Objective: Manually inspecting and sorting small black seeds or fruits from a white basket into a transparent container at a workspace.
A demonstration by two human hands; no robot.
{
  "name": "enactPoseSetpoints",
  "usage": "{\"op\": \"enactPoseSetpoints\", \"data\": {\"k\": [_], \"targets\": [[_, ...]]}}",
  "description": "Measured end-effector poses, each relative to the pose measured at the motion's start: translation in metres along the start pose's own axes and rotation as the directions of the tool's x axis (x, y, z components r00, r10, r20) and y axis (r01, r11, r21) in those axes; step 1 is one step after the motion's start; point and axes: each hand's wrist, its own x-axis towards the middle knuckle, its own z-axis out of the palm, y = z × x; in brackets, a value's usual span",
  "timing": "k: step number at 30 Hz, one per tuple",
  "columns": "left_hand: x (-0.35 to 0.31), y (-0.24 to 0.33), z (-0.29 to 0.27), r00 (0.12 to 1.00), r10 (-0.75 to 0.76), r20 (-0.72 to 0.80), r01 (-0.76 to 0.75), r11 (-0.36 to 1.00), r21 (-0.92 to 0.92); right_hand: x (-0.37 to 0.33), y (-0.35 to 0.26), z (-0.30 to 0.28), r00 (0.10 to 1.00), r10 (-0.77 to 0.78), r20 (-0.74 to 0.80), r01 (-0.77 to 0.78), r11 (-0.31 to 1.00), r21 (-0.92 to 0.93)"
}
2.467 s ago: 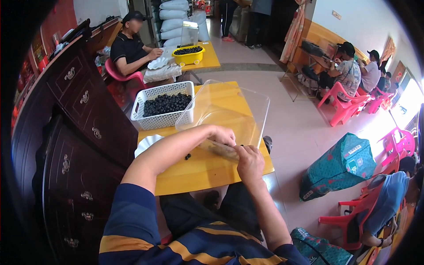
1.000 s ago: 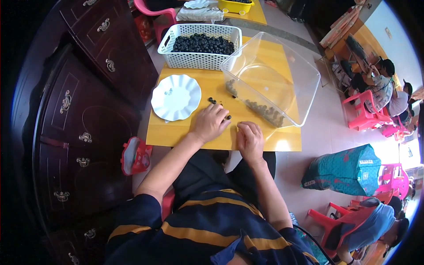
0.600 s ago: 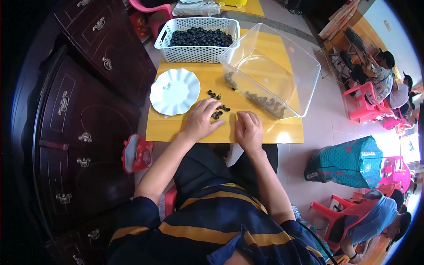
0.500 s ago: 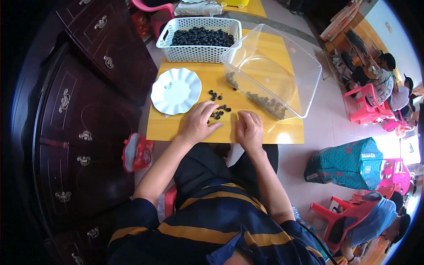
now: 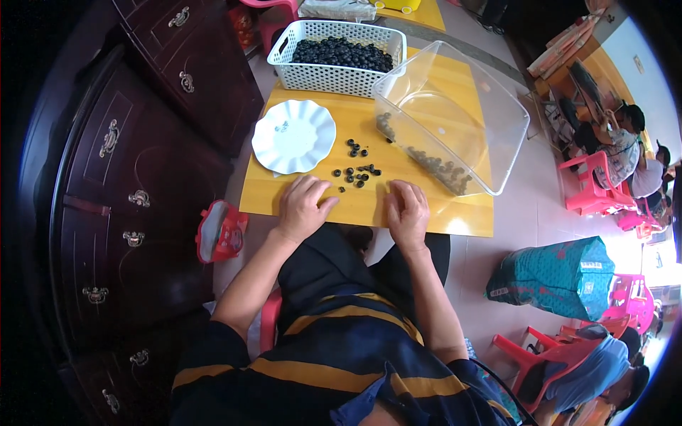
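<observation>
Several small black ring-like pieces (image 5: 361, 177) lie loose on the yellow tabletop (image 5: 334, 212). To their left, near the table's front edge, my left hand (image 5: 303, 206) rests with bent fingers, its thumb held apart and nothing visible in it. My right hand (image 5: 408, 213) is right of the pieces at the same edge, fingers loosely curled and thumb apart; I see nothing in its grip. A white scalloped plate (image 5: 293, 137) sits beyond my left hand. Beyond my right hand stands a clear plastic bin (image 5: 490, 106), similar small pieces showing through its wall.
A white perforated basket (image 5: 323, 77) full of black pieces stands at the table's far side. Dark wooden drawers (image 5: 163, 177) line the left. A red bag (image 5: 222, 231) hangs by the left table corner. Rightward are a teal sack (image 5: 554, 277), red chairs (image 5: 593, 186) and seated people.
My left hand has drawn back leftward from the black pieces, uncovering more of them. My right hand stays by the table edge. The whole view has shifted slightly.
</observation>
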Motion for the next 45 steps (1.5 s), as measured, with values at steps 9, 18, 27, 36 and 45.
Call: {"op": "enactPoseSetpoints", "data": {"k": [9, 18, 27, 36, 45], "targets": [[0.043, -0.034, -0.039, 0.991, -0.097, -0.092, 0.103, 0.993, 0.057, -0.006, -0.006, -0.004, 0.999, 0.037, -0.009, -0.036, 0.997, 0.063], [0.085, -0.11, -0.042, 0.958, -0.246, 0.146, 0.172, 0.903, 0.394, -0.011, -0.017, 0.003, 1.0, 0.021, -0.01, -0.02, 0.998, 0.062], [0.097, -0.121, -0.023, 0.958, -0.232, 0.166, 0.149, 0.903, 0.402, -0.008, -0.022, 0.001, 1.0, -0.011, 0.003, 0.011, 0.996, 0.092], [0.091, -0.104, -0.034, 0.988, -0.092, 0.121, 0.053, 0.955, 0.291, 0.012, -0.022, 0.018, 0.995, -0.034, 0.099, 0.034, 0.999, 0.011], [0.035, -0.024, -0.047, 0.984, -0.117, 0.133, 0.152, 0.945, -0.29, 0.017, -0.03, 0.034, 0.989, 0.023, 0.145, -0.018, 0.999, -0.035]]}}
